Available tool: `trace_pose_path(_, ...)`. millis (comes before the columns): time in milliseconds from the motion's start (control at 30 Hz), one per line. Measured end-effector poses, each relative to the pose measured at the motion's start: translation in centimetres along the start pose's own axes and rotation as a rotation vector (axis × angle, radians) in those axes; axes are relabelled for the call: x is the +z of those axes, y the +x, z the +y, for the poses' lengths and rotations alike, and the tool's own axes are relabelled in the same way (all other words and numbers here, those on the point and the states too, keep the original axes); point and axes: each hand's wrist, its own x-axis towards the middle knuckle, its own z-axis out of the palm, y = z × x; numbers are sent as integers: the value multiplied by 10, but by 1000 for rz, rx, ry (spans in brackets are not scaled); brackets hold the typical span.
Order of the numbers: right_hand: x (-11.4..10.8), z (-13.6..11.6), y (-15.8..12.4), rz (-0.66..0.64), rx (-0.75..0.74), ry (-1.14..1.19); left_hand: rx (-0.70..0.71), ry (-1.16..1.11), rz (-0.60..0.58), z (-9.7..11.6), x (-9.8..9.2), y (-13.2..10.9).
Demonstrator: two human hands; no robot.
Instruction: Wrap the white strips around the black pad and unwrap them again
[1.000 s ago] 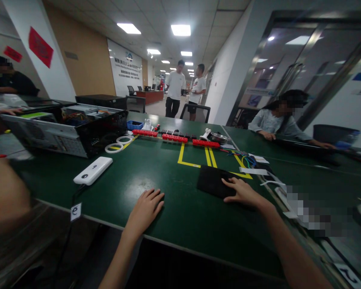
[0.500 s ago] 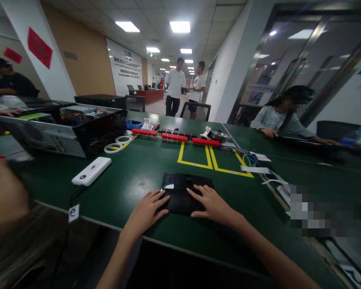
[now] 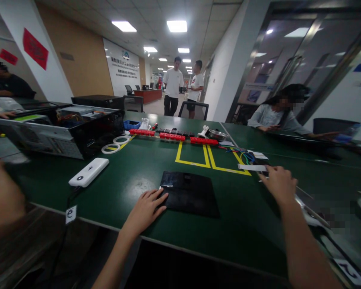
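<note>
A flat black pad (image 3: 190, 193) lies on the green table (image 3: 144, 168) in front of me. My left hand (image 3: 144, 208) rests flat beside it, fingers stretched out and touching the pad's left edge. My right hand (image 3: 278, 184) is off to the right, back of the hand up, fingers curled over small items near a white strip (image 3: 252, 167) and a bundle of coloured wires (image 3: 243, 154). What its fingers hold, if anything, is hidden.
A white power bank (image 3: 88, 171) with a cable lies to the left. An open computer case (image 3: 60, 130) and tape rings (image 3: 116, 144) stand further left. Red strips (image 3: 173, 137) and yellow floor-tape lines (image 3: 198, 158) cross the middle. Other people sit at the right and left; two stand far back.
My right hand slid the black pad from the right to the centre, then left it and moved right to the white strip. My left hand stayed against the pad's left edge.
</note>
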Motion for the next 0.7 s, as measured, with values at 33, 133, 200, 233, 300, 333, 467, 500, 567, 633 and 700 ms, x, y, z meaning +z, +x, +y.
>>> trace_pose_path(33, 3, 14, 2, 29, 106, -26, -1, 2, -2, 0, 0, 0)
trace_pose_path(133, 15, 39, 4, 22, 282, -67, -2, 3, -10, 0, 1, 0)
trace_pose_path(200, 23, 42, 5, -34, 302, -91, 0, -3, -5, 0, 2, -1)
trace_pose_path(233, 26, 42, 6, -61, 303, -105, 1, -6, -3, -1, 2, -1)
trace_pose_path(300, 30, 38, 9, -95, 301, -126, 3, -7, -3, -1, 2, -1)
trace_pose_path(333, 31, 36, 11, -102, 301, -130, 3, -7, -6, -2, 3, -1)
trace_pose_path(467, 35, 35, 16, -103, 311, -148, 0, -13, -10, -3, 3, -2)
trace_pose_path(500, 36, 36, 17, -102, 315, -158, -1, -15, -9, -3, 3, -2)
trace_pose_path(567, 38, 39, 19, -113, 308, -173, 0, -15, -13, -3, 3, -2)
trace_pose_path(633, 39, 41, 20, -131, 295, -179, 3, -10, -24, -2, 1, -2)
trace_pose_path(700, 36, 42, 21, -106, 297, -184, 1, -6, -33, -1, 0, -1)
